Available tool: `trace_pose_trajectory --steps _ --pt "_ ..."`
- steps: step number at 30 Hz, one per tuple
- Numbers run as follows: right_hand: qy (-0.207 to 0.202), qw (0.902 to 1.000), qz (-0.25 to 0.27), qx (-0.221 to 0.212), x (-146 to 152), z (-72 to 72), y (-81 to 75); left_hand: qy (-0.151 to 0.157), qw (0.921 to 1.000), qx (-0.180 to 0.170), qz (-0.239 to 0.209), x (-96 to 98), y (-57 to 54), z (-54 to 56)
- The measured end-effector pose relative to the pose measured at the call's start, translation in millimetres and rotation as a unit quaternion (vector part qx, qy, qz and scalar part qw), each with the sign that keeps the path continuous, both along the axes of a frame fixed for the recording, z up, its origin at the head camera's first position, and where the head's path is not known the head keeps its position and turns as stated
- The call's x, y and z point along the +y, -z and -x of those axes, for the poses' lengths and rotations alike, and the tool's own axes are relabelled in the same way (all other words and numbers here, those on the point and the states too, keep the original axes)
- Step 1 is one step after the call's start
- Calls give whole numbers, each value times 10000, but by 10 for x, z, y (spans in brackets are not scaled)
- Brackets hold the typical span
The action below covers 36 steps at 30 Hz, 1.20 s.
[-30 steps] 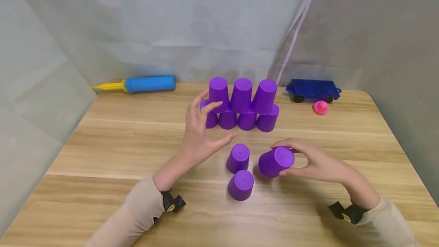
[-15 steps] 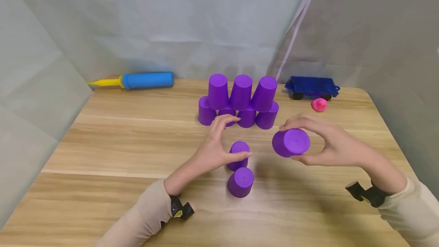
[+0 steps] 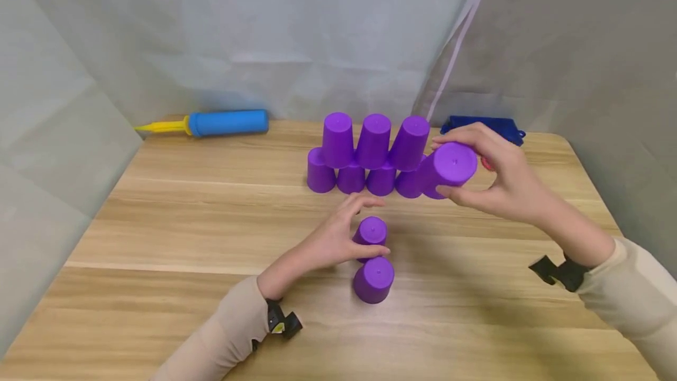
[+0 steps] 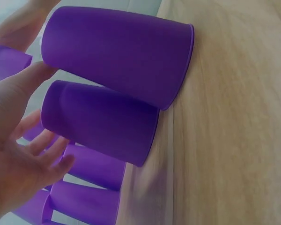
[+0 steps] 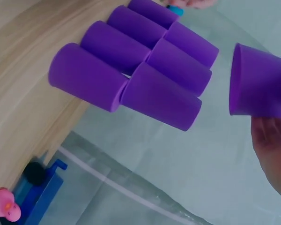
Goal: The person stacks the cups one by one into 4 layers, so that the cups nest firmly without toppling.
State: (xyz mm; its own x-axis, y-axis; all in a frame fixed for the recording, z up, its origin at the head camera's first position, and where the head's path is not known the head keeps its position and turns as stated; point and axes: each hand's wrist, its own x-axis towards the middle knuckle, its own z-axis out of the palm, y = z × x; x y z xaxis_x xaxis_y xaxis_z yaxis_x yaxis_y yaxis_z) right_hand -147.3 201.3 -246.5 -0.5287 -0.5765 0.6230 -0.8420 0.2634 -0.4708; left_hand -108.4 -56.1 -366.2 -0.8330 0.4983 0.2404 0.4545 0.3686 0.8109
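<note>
My right hand (image 3: 505, 178) holds an upside-down purple cup (image 3: 453, 163) between thumb and fingers, raised clear of the table at the right side of a cup pyramid. That pyramid has a lower row of upside-down purple cups (image 3: 320, 172) and three more purple cups (image 3: 376, 140) on top, as the right wrist view also shows. My left hand (image 3: 330, 240) is spread about the farther of two loose cups (image 3: 373, 229), its thumb in front and fingers behind. The nearer loose cup (image 3: 374, 280) stands upside down just before it. In the left wrist view the fingers (image 4: 42, 140) are loosely bent.
A blue and yellow hand pump (image 3: 228, 123) lies at the back left of the wooden table (image 3: 174, 240). At the back right is a blue toy wagon (image 3: 508, 128), with a pink rubber duck (image 5: 5, 205) beside it, both partly behind the right hand.
My right hand has lifted its cup off the table and carried it up and away toward the pyramid's right side. The left hand has moved from the pyramid's left to the loose cups.
</note>
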Motion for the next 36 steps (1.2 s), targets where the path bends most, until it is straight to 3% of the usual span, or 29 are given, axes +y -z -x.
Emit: trace_pose_trajectory --steps 7,11,14,19,22,25,28,36 --pt "531 9928 851 -647 -114 92 -84 338 9990 -308 -9 32 28 41" --pt "665 9893 1117 -657 -167 265 -92 348 9969 -697 -64 60 38 66" --pt "597 9833 1540 -757 -211 446 -71 318 9963 -801 6 73 33 63" --pt "561 9572 2469 -1402 -317 682 -32 314 9959 -853 14 101 39 51" --pt "746 9397 2756 -1882 -394 758 -14 302 9958 -862 -47 113 53 47" --pt "1010 9274 2803 -2261 -458 803 8 346 9957 -853 -115 117 62 45" --pt "1311 9240 2559 -2523 -512 833 35 368 9953 -883 -132 107 62 44" --pt "1596 9335 1601 -2782 -572 876 84 465 9944 -941 -92 65 57 56"
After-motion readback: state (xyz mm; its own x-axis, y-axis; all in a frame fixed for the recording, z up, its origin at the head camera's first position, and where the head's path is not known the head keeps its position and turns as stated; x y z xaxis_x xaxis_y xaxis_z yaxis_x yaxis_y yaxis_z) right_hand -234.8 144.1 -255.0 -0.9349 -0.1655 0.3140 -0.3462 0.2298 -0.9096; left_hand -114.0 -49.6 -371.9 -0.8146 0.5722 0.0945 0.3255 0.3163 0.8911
